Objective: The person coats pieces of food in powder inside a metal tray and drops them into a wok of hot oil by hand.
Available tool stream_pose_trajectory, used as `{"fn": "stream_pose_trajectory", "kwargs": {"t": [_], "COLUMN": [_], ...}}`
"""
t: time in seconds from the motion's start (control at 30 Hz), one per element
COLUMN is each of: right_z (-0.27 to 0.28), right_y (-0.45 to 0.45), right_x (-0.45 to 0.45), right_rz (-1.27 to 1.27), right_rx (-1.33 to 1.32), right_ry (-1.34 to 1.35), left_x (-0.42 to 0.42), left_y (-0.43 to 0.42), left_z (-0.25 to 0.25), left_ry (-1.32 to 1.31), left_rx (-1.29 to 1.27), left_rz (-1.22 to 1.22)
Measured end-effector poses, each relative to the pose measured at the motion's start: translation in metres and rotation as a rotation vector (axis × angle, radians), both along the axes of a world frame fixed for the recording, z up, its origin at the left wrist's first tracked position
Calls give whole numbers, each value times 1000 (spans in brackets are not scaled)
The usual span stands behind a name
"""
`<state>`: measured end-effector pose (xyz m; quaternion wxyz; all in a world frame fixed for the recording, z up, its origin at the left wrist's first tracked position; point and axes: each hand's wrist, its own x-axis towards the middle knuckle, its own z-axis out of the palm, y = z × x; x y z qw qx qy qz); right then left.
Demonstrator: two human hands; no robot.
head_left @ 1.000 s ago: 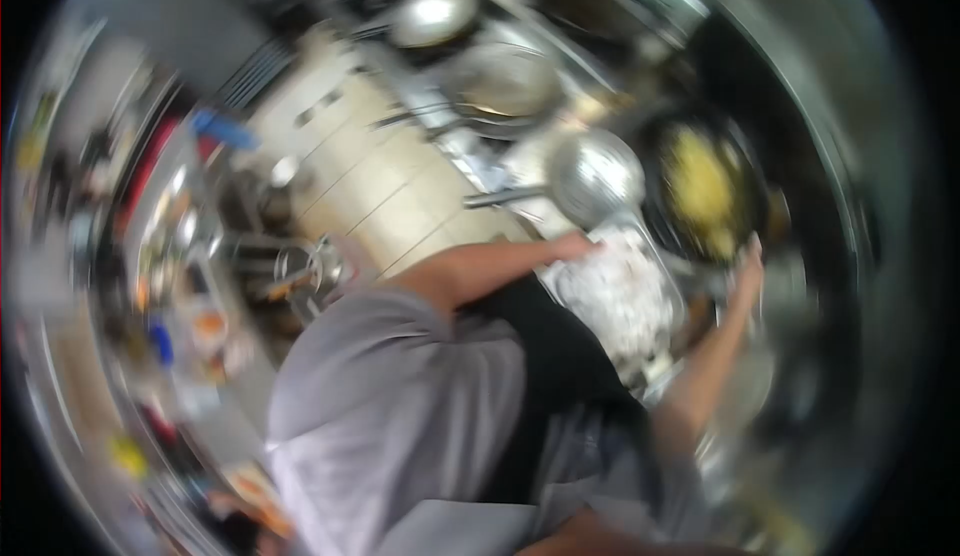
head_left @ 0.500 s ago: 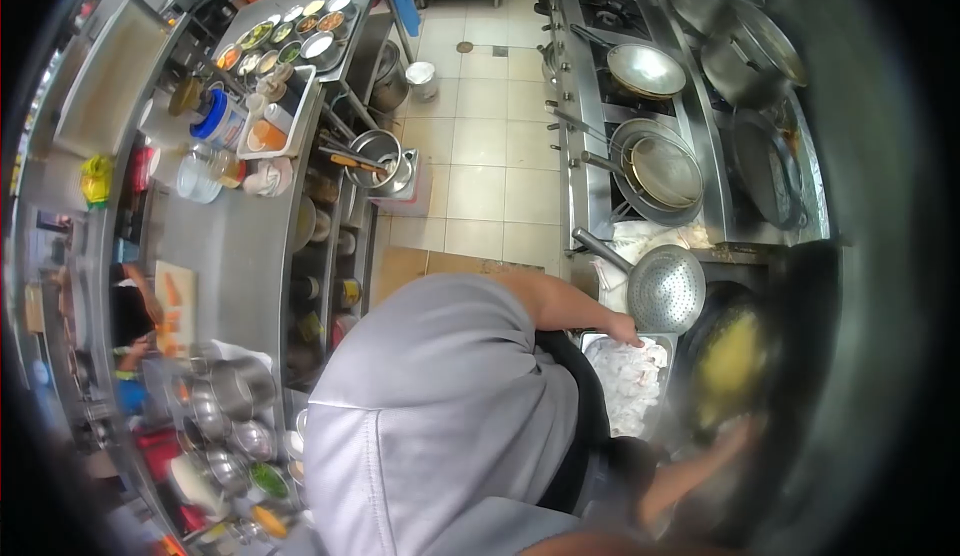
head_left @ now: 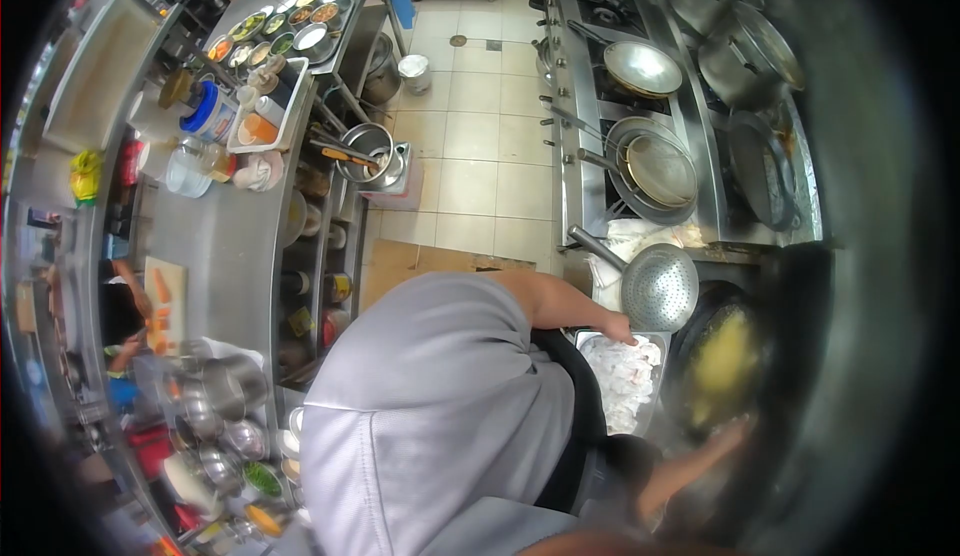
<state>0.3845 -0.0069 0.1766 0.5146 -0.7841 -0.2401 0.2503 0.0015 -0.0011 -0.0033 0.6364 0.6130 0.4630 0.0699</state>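
Note:
A rectangular metal tray [head_left: 652,421] filled with white, flour-coated pieces [head_left: 617,381] stands at the front of the stove. My left hand [head_left: 617,327] is at the tray's far-left corner, its fingers bent over the rim. To the right of the tray is a dark wok [head_left: 690,386] with yellow, bubbling-looking contents [head_left: 727,358], hazy in the view. My right hand [head_left: 735,431] reaches over the wok's near edge, close to the contents; blur and haze hide its fingers. A perforated metal strainer [head_left: 660,288] with a long handle rests just beyond the tray and wok.
Farther along the stove are mesh strainers [head_left: 660,171], a shallow pan [head_left: 643,68] and tall pots [head_left: 750,56]. Behind me runs a steel counter [head_left: 215,256] with bowls, bottles and a cutting board [head_left: 165,301], where another person's arm [head_left: 133,286] shows.
The whole view has shifted slightly left. Both my hands stay nearly in place, the left at the tray and the right over the wok's edge.

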Motion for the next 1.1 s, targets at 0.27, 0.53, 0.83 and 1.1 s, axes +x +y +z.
{"fn": "stream_pose_trajectory", "kwargs": {"t": [0.27,0.53,0.83,1.1], "right_z": [-19,-2,2,-22], "right_y": [2,-5,-6,-5], "right_x": [32,7,5,47], "right_rz": [-22,-39,7,219], "right_rx": [-116,-37,-17,-109], "right_ry": [-27,7,-57,-81], "left_x": [0,0,2,1], "left_y": [2,0,1,1], "left_z": [-4,-5,-6,-5], "left_ry": [-20,-18,7,6], "left_rx": [-13,-4,11,0], "left_rz": [-14,-21,-24,-10]}}
